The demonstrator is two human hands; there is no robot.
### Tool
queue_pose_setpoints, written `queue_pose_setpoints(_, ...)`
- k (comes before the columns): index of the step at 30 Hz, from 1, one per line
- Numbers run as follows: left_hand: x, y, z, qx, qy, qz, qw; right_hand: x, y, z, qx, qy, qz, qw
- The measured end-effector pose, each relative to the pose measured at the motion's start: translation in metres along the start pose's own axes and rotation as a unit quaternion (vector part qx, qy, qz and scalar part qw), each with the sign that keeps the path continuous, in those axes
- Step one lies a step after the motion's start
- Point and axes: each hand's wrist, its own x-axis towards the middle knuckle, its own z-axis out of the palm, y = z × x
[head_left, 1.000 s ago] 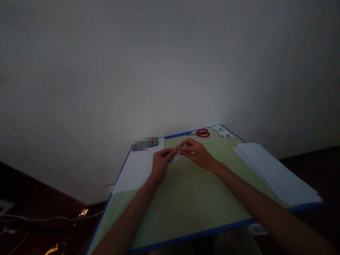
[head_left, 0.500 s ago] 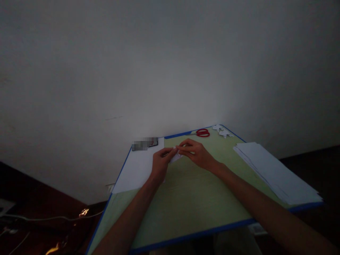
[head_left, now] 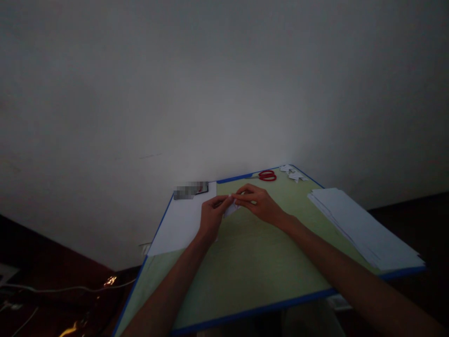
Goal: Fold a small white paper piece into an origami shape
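A small folded piece of white paper (head_left: pixel 230 210) is pinched between my two hands above the middle of the table. My left hand (head_left: pixel 211 214) grips its left side, thumb and fingers closed. From the right, the fingertips of my right hand (head_left: pixel 257 202) press together on its upper edge. My fingers cover much of the paper, so its exact shape is hidden. Under my left hand and wrist lies a white sheet (head_left: pixel 175 224).
The light green table (head_left: pixel 266 267) has blue edging and stands against a grey wall (head_left: pixel 224 84). Red-handled scissors (head_left: pixel 267 176) and folded paper shapes (head_left: pixel 297 176) lie at the back. A paper stack (head_left: pixel 365 224) is at right, a phone-like object (head_left: pixel 201 188) at back left.
Both hands stay in nearly the same place, still pinching the folded paper. Only slight finger movement shows.
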Motion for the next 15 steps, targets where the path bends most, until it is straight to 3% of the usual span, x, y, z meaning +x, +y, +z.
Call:
queue_pose_setpoints(4,0.0002,-0.0010,-0.0010,-0.004,-0.004,0.008,1.000,0.0007,-0.0016,0.0014,0.020,0.005,0.028,0.999)
queue_pose_setpoints(10,0.0031,-0.0063,-0.0037,-0.023,-0.009,0.014,1.000,0.0011,-0.0050,0.0036,0.086,0.002,0.162,0.983)
queue_pose_setpoints(15,0.0021,-0.0053,-0.0037,-0.023,-0.028,0.032,0.999,0.0034,-0.0103,0.0019,0.091,0.014,0.179,0.980)
